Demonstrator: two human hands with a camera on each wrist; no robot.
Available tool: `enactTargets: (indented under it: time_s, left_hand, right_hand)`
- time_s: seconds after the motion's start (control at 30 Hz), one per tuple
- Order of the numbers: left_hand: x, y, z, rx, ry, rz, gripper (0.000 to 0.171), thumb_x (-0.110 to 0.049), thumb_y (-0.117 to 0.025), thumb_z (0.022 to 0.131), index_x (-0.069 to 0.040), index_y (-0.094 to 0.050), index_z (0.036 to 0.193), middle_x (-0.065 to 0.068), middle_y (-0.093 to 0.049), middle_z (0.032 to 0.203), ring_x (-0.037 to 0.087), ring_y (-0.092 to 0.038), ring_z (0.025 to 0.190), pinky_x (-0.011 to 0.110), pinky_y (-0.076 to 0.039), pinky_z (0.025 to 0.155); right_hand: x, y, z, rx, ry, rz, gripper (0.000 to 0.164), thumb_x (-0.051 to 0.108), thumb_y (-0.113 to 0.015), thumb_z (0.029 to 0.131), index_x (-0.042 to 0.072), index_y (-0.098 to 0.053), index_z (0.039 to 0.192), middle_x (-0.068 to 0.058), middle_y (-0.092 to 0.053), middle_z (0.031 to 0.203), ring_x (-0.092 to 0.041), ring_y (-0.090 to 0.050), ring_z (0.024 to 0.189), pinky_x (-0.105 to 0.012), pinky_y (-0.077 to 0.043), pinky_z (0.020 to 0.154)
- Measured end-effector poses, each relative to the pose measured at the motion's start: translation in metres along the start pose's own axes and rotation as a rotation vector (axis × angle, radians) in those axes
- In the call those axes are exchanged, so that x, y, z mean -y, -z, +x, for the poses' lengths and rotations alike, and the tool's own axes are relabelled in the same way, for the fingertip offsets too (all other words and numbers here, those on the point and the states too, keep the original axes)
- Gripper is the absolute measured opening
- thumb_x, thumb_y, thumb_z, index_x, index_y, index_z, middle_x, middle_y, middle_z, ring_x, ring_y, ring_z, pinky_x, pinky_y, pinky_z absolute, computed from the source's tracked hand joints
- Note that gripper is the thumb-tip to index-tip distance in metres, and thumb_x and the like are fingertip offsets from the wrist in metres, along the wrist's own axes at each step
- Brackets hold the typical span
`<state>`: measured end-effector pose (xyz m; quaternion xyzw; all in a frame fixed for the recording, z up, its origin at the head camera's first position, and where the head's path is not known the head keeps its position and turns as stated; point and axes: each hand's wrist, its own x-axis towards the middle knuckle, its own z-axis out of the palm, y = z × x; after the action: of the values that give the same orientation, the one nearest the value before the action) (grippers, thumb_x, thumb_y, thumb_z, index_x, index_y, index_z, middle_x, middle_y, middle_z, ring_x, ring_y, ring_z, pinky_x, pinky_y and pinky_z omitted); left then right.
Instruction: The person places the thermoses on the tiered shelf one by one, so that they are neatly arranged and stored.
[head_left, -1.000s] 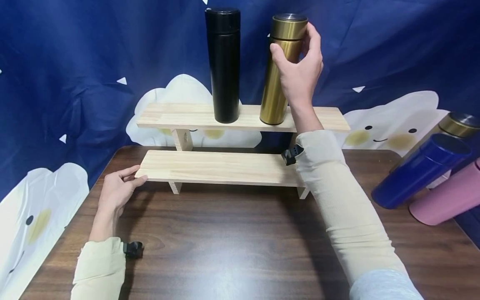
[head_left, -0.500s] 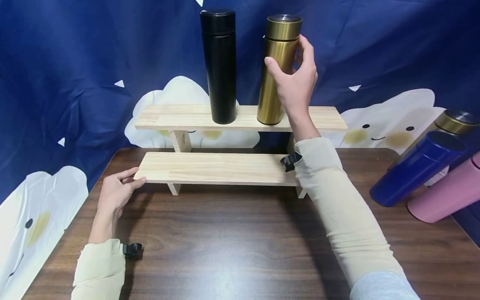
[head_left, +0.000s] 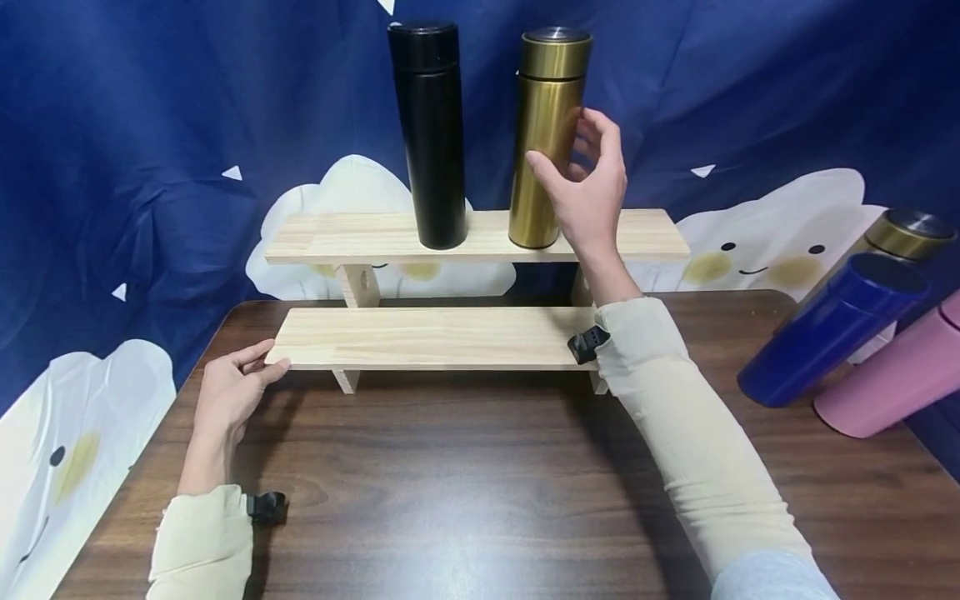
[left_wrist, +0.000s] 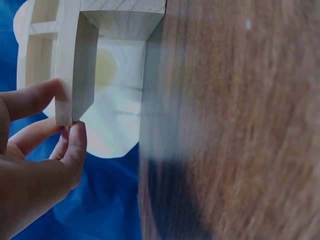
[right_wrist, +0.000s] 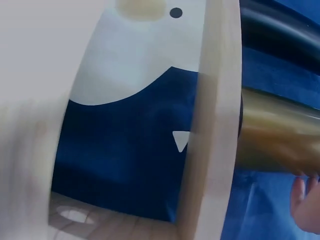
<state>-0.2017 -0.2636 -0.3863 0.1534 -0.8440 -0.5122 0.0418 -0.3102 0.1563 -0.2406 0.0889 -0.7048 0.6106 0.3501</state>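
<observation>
A two-tier wooden shelf (head_left: 435, 337) stands on the table. My left hand (head_left: 228, 392) pinches the left end of its lower board, thumb and fingers on opposite faces in the left wrist view. On the upper board (head_left: 337, 233), a black thermos bottle (head_left: 427, 142) and a gold thermos bottle (head_left: 543, 117) stand upright, a gap between them. My right hand (head_left: 588, 192) is loosely curved at the gold bottle's right side, thumb in front of its lower half. In the right wrist view its fingertips (right_wrist: 298, 190) appear just beside the gold bottle; contact is unclear.
At the right of the brown table (head_left: 450, 483) are a blue bottle (head_left: 832, 329), a pink bottle (head_left: 892, 375) and another gold-capped bottle (head_left: 907, 233), partly hidden. A dark blue curtain (head_left: 225, 100) with white clouds hangs behind the shelf.
My right hand has slid down along the gold bottle from near its cap to its lower half, while the bottle stays on the upper board. The left hand keeps its place; the head view shifts slightly.
</observation>
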Motion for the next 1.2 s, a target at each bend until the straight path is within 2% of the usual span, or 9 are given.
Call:
enactTargets:
  time_s: [0.1,0.23,0.3,0.5,0.67,0.77,0.97,1.03,1.2]
  left_hand:
    - [0.000,-0.001,0.000,-0.009,-0.002,-0.002,0.060,-0.022,-0.073,0.095,-0.007,-0.052,0.148,0.017,-0.048,0.151,0.026,-0.045,0.133,0.015,-0.041,0.088]
    - [0.000,-0.003,0.001,-0.008,-0.003,-0.011,0.061,-0.023,-0.073,0.094,-0.007,-0.051,0.149,0.016,-0.046,0.153,0.027,-0.045,0.137,0.026,-0.043,0.100]
    - [0.000,-0.004,0.001,-0.008,-0.003,-0.013,0.061,-0.022,-0.073,0.095,-0.007,-0.051,0.149,0.016,-0.046,0.153,0.027,-0.045,0.137,0.028,-0.043,0.103]
    - [0.001,-0.004,0.000,-0.018,-0.005,-0.002,0.060,-0.022,-0.071,0.096,-0.006,-0.050,0.149,0.017,-0.051,0.148,0.023,-0.051,0.129,0.009,-0.043,0.083]
    - [0.002,-0.004,-0.001,-0.011,-0.005,0.003,0.060,-0.022,-0.072,0.096,-0.006,-0.050,0.149,0.017,-0.051,0.148,0.023,-0.050,0.129,0.008,-0.041,0.080]
    - [0.002,-0.004,-0.001,-0.011,-0.007,0.010,0.060,-0.022,-0.072,0.096,-0.006,-0.051,0.149,0.018,-0.051,0.148,0.023,-0.051,0.128,0.008,-0.041,0.079]
    - [0.003,-0.003,-0.001,-0.021,-0.013,0.013,0.059,-0.022,-0.073,0.095,-0.006,-0.052,0.148,0.018,-0.054,0.145,0.014,-0.055,0.121,0.007,-0.042,0.079]
    - [0.003,-0.002,-0.001,-0.024,-0.017,0.023,0.059,-0.022,-0.073,0.095,-0.006,-0.052,0.147,0.019,-0.054,0.145,0.013,-0.055,0.119,0.007,-0.042,0.078]
    - [0.001,-0.002,-0.001,-0.026,-0.022,0.030,0.059,-0.023,-0.073,0.095,-0.006,-0.053,0.147,0.019,-0.053,0.146,0.021,-0.052,0.125,0.008,-0.041,0.079]
  right_hand:
    - [-0.004,0.006,-0.005,-0.014,0.000,0.017,0.076,0.023,-0.086,0.080,0.006,-0.049,0.144,-0.005,-0.057,0.139,-0.016,-0.053,0.124,-0.030,-0.044,0.098]
    - [-0.012,0.020,-0.012,-0.058,0.006,0.047,0.071,0.016,-0.084,0.080,0.001,-0.050,0.140,-0.013,-0.057,0.138,-0.024,-0.054,0.125,-0.033,-0.043,0.100]
    - [-0.014,0.028,-0.016,-0.081,0.011,0.061,0.068,0.014,-0.084,0.080,0.000,-0.051,0.138,-0.015,-0.058,0.137,-0.027,-0.054,0.125,-0.035,-0.043,0.100]
    - [-0.012,0.052,-0.023,-0.175,0.021,0.062,0.060,0.013,-0.085,0.076,0.004,-0.059,0.130,-0.011,-0.063,0.129,-0.024,-0.058,0.118,-0.030,-0.043,0.092]
    - [-0.007,0.074,-0.026,-0.232,0.044,-0.017,0.057,0.015,-0.084,0.077,0.006,-0.061,0.128,-0.006,-0.064,0.126,-0.020,-0.058,0.116,-0.030,-0.042,0.093]
    - [0.006,0.084,-0.032,-0.249,0.057,-0.097,0.054,0.015,-0.081,0.080,0.007,-0.060,0.129,-0.002,-0.063,0.126,-0.017,-0.057,0.118,-0.029,-0.040,0.097]
    - [0.007,0.110,-0.032,-0.300,0.086,-0.238,0.052,0.017,-0.080,0.081,0.012,-0.061,0.129,0.006,-0.062,0.126,-0.012,-0.056,0.118,-0.025,-0.038,0.097]
    - [0.013,0.116,-0.034,-0.325,0.079,-0.257,0.051,0.016,-0.079,0.081,0.012,-0.061,0.128,0.006,-0.062,0.125,-0.011,-0.056,0.117,-0.025,-0.037,0.096]
    - [0.019,0.136,-0.035,-0.388,0.047,-0.265,0.051,0.016,-0.080,0.080,0.015,-0.062,0.128,0.005,-0.061,0.125,-0.010,-0.055,0.118,-0.025,-0.038,0.098]
